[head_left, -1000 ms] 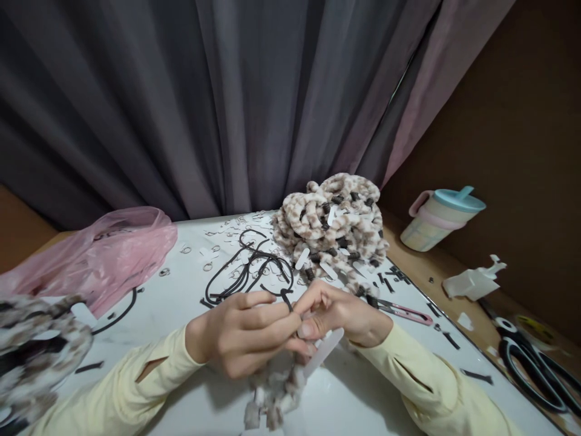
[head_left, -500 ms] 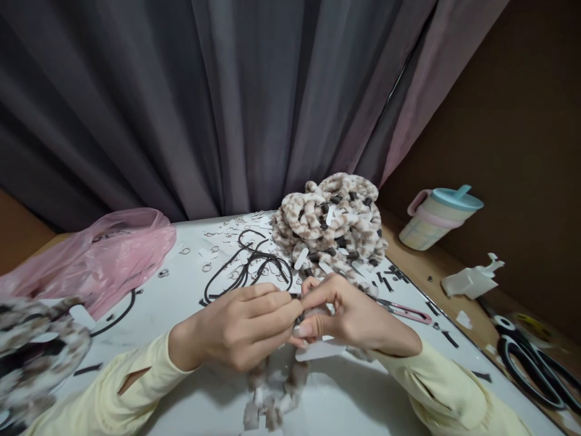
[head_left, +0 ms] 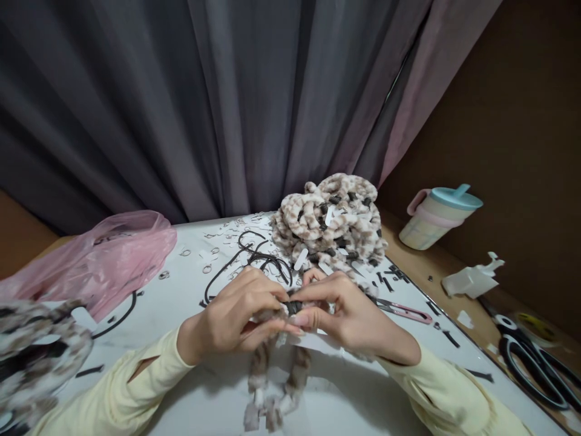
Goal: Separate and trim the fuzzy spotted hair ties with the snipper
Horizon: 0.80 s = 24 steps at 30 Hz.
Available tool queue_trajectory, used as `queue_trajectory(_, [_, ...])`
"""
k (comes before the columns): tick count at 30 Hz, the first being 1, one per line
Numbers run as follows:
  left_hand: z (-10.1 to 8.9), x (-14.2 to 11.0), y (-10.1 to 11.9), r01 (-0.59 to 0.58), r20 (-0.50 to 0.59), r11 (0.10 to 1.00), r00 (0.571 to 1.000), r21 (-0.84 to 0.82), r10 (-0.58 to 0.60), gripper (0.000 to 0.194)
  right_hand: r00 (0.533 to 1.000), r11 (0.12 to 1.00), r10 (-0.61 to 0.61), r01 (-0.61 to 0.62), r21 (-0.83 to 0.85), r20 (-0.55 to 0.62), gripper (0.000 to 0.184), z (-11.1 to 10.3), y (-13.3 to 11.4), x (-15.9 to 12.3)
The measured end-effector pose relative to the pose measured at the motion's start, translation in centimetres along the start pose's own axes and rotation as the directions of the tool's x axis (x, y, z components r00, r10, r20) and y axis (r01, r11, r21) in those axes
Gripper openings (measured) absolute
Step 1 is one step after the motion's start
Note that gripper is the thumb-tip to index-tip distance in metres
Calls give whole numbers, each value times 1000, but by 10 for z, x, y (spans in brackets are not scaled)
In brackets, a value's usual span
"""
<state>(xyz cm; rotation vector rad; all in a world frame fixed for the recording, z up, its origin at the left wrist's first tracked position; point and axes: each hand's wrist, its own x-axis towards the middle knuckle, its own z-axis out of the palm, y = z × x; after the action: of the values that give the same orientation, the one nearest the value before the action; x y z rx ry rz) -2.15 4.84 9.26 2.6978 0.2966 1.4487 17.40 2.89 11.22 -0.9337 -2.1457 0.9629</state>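
Observation:
Both of my hands meet over the middle of the white table. My left hand [head_left: 247, 312] is closed, its fingertips pinching a plush brown-and-white strap [head_left: 297, 375]. My right hand [head_left: 342, 312] pinches the same strap from the other side. Between the fingertips shows a dark cord wrap [head_left: 295, 307] around the plush. Two ends of the strap hang down toward the front of the table. Under my right hand is a white tag, mostly covered.
Behind my hands lie a loose black cord [head_left: 254, 260] and a pile of plush straps [head_left: 331, 224]. Pink-handled snips [head_left: 408, 312] rest at the right, large scissors [head_left: 531, 363] beyond. A pink plastic bag [head_left: 122, 248], more plush [head_left: 68, 363] and a cup [head_left: 440, 218] stand around.
My left hand has shifted its grip: its fingers are now raised and opened out around the strap, exposing the dark cord wrap. My right hand stays nearly in place.

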Motion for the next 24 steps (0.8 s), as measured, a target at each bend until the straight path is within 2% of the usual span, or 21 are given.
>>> queue_trajectory(4, [6,-2,-1,12,-88,1000,996,23,-10,25,999,1000,-3,3,-4,-49,38,0,-1,0])
queue_trajectory(8, [12,-6,-1,10,-163,995,987,97,6,18,991,998,-59,55,-37,-121,31,1,0,0])
queue_trajectory(11, [12,-9,-3,-33,-118,981,991,191,56,17,977,983,-159,144,-113,-140,28,3,4,0])
queue_trajectory(15, [8,-10,-6,-165,-23,927,983,338,183,21,948,954,-285,266,-138,-142,28,7,6,0])
queue_trajectory(18, [6,-10,-5,-198,-9,910,976,364,216,18,940,944,-319,305,-126,-117,28,10,6,1])
queue_trajectory(20, [8,-9,-3,-136,-48,941,986,311,158,14,942,944,-317,302,-132,-109,27,11,6,0])
queue_trajectory(22, [13,-10,1,-3,-133,986,991,170,26,13,941,943,-317,298,-151,-121,27,12,5,0])
queue_trajectory(24, [18,-11,5,126,-208,992,970,-11,-125,12,933,937,-330,304,-175,-146,25,12,5,-1])
